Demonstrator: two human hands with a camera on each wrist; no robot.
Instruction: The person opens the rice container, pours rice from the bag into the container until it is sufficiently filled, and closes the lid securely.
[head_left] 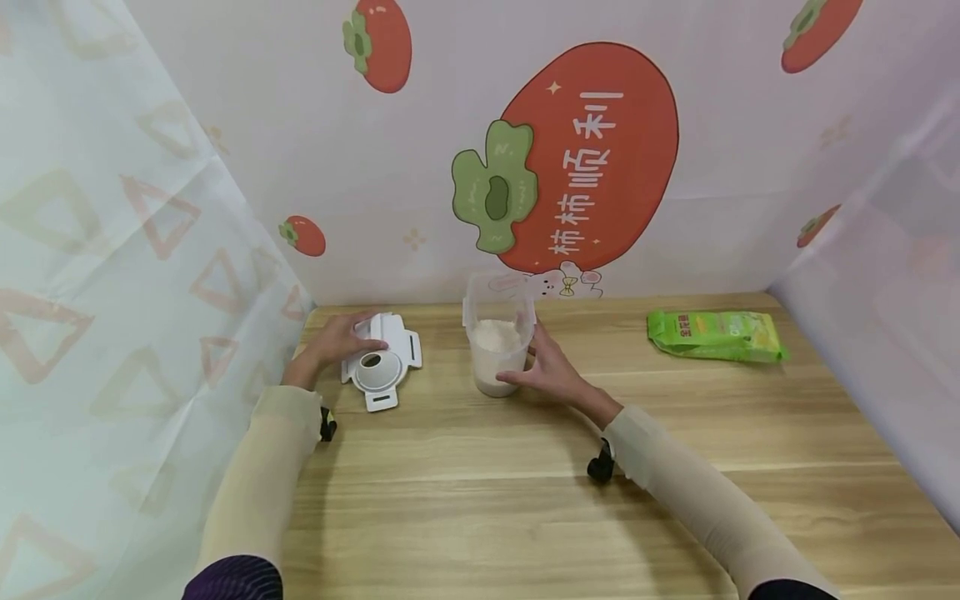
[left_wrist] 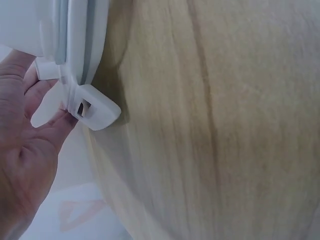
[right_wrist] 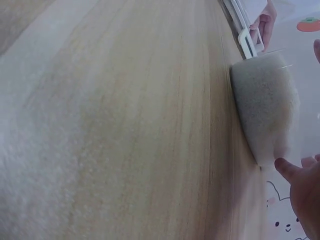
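At the left of the table, a white lid (head_left: 377,370) with slotted side flaps and a round spout is in my left hand (head_left: 339,337). The thumb lies on its top, and in the left wrist view the fingers (left_wrist: 60,125) reach under its edge. Right of it stands a clear plastic container (head_left: 495,304), upright and uncovered, partly filled with pale rice-like grains (head_left: 497,354). My right hand (head_left: 551,367) holds its right side, thumb in front and fingers partly hidden behind. The right wrist view shows the thumb (right_wrist: 287,167) against the container's side.
A green printed bag (head_left: 716,335) lies at the back right of the wooden table (head_left: 465,500). Behind the table rises a backdrop (head_left: 420,167) with persimmon prints, and side sheets (head_left: 112,292) border it left and right.
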